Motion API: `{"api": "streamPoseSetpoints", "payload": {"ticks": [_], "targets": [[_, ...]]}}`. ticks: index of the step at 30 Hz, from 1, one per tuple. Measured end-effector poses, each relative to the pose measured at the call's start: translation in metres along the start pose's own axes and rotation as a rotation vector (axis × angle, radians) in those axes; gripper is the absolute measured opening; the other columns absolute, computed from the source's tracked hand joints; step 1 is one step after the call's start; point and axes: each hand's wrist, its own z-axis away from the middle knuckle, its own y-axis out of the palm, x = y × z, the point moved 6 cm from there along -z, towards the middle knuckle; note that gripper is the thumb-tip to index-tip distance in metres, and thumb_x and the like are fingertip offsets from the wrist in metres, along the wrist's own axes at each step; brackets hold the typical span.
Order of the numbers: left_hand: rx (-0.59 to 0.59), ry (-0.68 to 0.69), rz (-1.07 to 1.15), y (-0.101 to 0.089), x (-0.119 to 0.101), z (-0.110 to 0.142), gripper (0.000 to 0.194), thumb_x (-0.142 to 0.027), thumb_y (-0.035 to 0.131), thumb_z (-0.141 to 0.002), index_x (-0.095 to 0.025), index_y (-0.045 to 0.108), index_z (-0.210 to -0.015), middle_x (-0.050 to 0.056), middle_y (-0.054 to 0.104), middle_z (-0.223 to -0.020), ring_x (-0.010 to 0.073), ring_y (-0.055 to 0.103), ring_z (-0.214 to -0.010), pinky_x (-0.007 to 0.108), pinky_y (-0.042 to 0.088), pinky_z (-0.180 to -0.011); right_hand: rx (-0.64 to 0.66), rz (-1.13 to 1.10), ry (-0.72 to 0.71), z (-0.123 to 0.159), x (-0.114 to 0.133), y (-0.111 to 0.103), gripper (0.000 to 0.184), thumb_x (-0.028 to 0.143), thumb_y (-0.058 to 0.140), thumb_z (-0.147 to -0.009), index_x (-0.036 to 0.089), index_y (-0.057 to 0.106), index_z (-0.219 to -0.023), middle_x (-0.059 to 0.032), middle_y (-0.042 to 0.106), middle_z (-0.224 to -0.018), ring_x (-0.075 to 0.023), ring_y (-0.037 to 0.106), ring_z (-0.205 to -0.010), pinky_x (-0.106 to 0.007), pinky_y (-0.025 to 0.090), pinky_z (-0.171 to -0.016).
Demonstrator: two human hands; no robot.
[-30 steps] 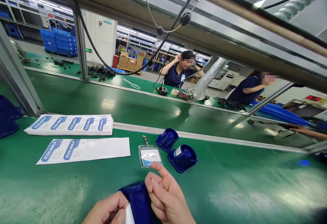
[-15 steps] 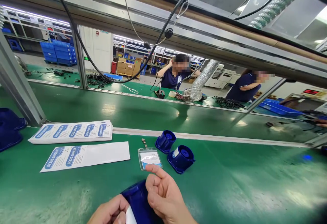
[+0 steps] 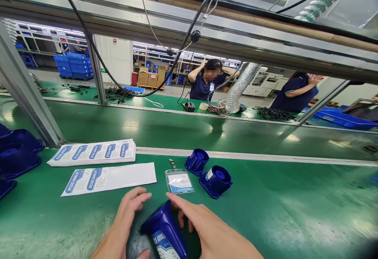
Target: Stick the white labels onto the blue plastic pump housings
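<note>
"Where was the blue part [image 3: 174, 233]?"

"Low in view, between the two hands and tilted. I couldn't tell if it rested on the bench [image 3: 280, 207]. Its label [image 3: 163, 245] faced up, with '5000L' readable, and its lower end ran out of view."

"And the left hand [image 3: 125, 215]?"

"Spread on the part's left, fingers and thumb well apart, green showing between its fingers and the part."

"The right hand [image 3: 206, 221]?"

"Arched over the part's right side, the index fingertip just beside the top, other fingers curled down behind. Whether it gripped or merely touched, I couldn't tell."

"What lay beyond?"

"A badge [image 3: 179, 182], flat, and just right of it two blue cups [image 3: 218, 184]. To the left lay a strip [image 3: 126, 175] with two printed labels and a blank stretch, then a stack of strips [image 3: 94, 153] behind it."

"Anyone else?"

"Two people [image 3: 202, 87] across the way, one with both arms raised to the head."
</note>
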Motion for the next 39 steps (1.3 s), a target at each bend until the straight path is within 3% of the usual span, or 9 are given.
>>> {"api": "streamPoseSetpoints", "payload": {"ticks": [3,6,11,14,17,21,25,33,39], "targets": [[0.179,0.031,-0.052,0.009,0.013,-0.002,0.083,-0.042,0.074,-0.089,-0.038,0.038,-0.163,0.010,0.037,-0.167,0.0368,0.039,-0.154,0.058,0.028,-0.131,0.021,-0.087,-0.106,-0.006,0.003,0.012,0.124,0.045,0.095,-0.066,0.035,0.028,-0.169,-0.0124,0.062,-0.148,-0.0374,0.065,-0.122,-0.043,0.049,-0.107],[0.391,-0.042,-0.087,0.019,0.027,-0.002,0.093,-0.038,0.079,-0.087,-0.042,0.030,-0.165,0.007,0.033,-0.171,0.0354,0.034,-0.159,0.056,0.024,-0.134,0.030,-0.221,-0.159,-0.014,0.005,0.022,0.124,0.038,0.093,-0.072,0.030,0.020,-0.171,-0.0158,0.061,-0.150,-0.0374,0.062,-0.132,-0.047,0.046,-0.113],[0.228,-0.242,0.185,0.009,0.020,-0.008,0.092,-0.049,0.083,-0.082,-0.025,0.032,-0.154,0.017,0.053,-0.150,0.0322,0.061,-0.131,0.044,0.049,-0.115,-0.001,-0.472,-0.049,-0.022,0.003,0.024,0.069,0.030,0.063,-0.099,0.026,0.035,-0.163,-0.0158,0.062,-0.144,-0.0275,0.066,-0.120,-0.045,0.051,-0.103],[0.170,-0.314,0.325,0.011,0.014,-0.008,0.086,-0.060,0.079,-0.084,-0.022,0.031,-0.144,0.015,0.063,-0.131,0.0271,0.068,-0.112,0.038,0.055,-0.101,0.039,-0.689,-0.067,-0.021,0.010,0.030,0.080,0.025,0.063,-0.095,0.028,0.025,-0.166,-0.0154,0.055,-0.148,-0.0238,0.067,-0.110,-0.040,0.053,-0.094],[0.119,-0.332,0.395,0.014,0.012,-0.006,0.087,-0.061,0.078,-0.085,-0.026,0.027,-0.147,0.015,0.059,-0.141,0.0272,0.066,-0.122,0.037,0.054,-0.104,-0.055,-0.657,-0.043,-0.024,0.014,0.035,0.103,0.025,0.079,-0.082,0.028,0.019,-0.166,-0.0162,0.053,-0.149,-0.0229,0.066,-0.105,-0.036,0.055,-0.085],[0.132,-0.304,0.361,0.018,0.006,-0.003,0.084,-0.060,0.076,-0.087,-0.029,0.025,-0.147,0.013,0.054,-0.145,0.0255,0.065,-0.123,0.036,0.054,-0.107,-0.162,-0.582,0.035,-0.029,0.012,0.041,0.072,0.036,0.081,-0.086,0.020,0.045,-0.146,-0.0109,0.069,-0.119,-0.0227,0.067,-0.100,-0.031,0.051,-0.078],[0.103,-0.274,0.343,0.018,-0.001,-0.002,0.076,-0.060,0.073,-0.089,-0.029,0.029,-0.143,0.010,0.052,-0.142,0.0218,0.063,-0.120,0.032,0.051,-0.108,-0.178,-0.609,0.110,-0.029,0.007,0.043,0.076,0.041,0.083,-0.083,0.020,0.045,-0.146,-0.0097,0.072,-0.109,-0.0217,0.069,-0.089,-0.028,0.049,-0.068],[0.104,-0.298,0.321,0.015,0.007,-0.001,0.078,-0.062,0.072,-0.088,-0.028,0.029,-0.142,0.010,0.051,-0.139,0.0234,0.060,-0.119,0.031,0.051,-0.103,-0.367,-0.323,0.037,-0.021,0.006,0.024,0.076,0.040,0.089,-0.078,0.026,0.056,-0.145,-0.0135,0.058,-0.136,-0.0288,0.064,-0.112,-0.042,0.059,-0.091],[0.147,-0.263,0.225,0.015,0.014,0.000,0.070,-0.057,0.070,-0.092,-0.029,0.029,-0.142,0.010,0.050,-0.140,0.0249,0.060,-0.120,0.032,0.050,-0.102,-0.647,-0.057,-0.232,-0.009,0.021,0.006,0.018,0.027,0.066,-0.101,0.028,0.074,-0.117,-0.0107,0.052,-0.143,-0.0263,0.060,-0.120,-0.044,0.053,-0.105]]}}
